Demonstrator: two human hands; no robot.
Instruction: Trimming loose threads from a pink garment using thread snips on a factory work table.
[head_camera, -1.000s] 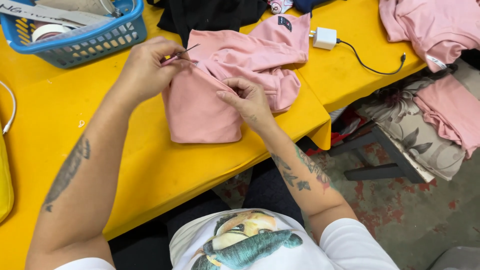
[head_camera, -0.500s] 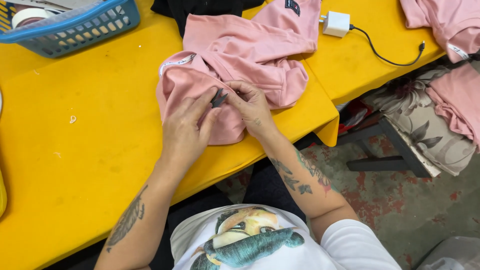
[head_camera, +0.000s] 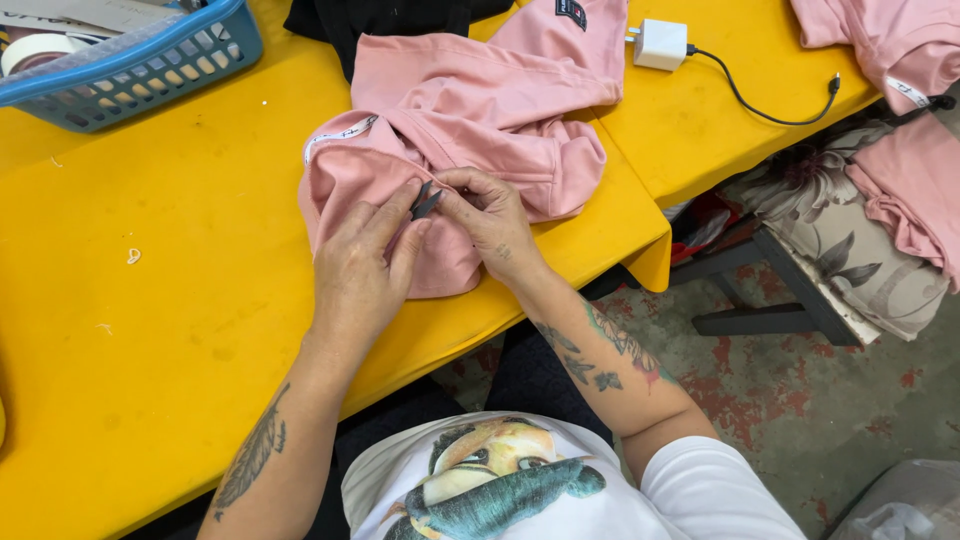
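Observation:
A pink garment (head_camera: 470, 120) lies bunched on the yellow table (head_camera: 150, 330). My left hand (head_camera: 362, 265) rests on its near fold and holds small dark thread snips (head_camera: 425, 202), blades pointing up and right at the cloth. My right hand (head_camera: 492, 215) pinches the pink fabric just beside the snips' tips, fingers curled. Both hands touch the garment close together.
A blue plastic basket (head_camera: 140, 70) with a tape roll stands at the back left. A white charger (head_camera: 660, 45) with a black cable (head_camera: 770, 105) lies at the back right. Black cloth (head_camera: 390, 18) sits behind the garment. More pink garments (head_camera: 900, 60) are piled at the right, over a floral cushion (head_camera: 840, 240).
My left hand came down from a raised spot at the garment's far left edge to the near fold and now rests beside my right hand with the snips.

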